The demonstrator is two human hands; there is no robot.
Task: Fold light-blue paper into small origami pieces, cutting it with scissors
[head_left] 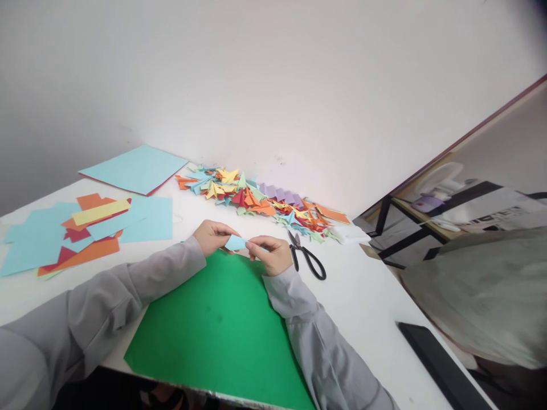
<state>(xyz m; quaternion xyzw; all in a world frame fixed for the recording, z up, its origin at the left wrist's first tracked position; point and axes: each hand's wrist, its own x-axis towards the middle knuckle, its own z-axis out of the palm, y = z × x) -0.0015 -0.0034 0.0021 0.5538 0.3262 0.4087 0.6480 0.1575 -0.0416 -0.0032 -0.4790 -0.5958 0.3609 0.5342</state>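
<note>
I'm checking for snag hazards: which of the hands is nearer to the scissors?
Right. The right hand is close beside the scissors, to their left; the left hand is farther left, across the light-blue paper that both hold.

a plain pale wall (273,85) rises behind the white worktop (359,296), shading to grey at the far left. on the right, a thin dark red strip (482,124) slants along the wall's edge. past it are a black-framed shelf (383,216) and a grey-green cloth (482,290). the light is soft.
</note>
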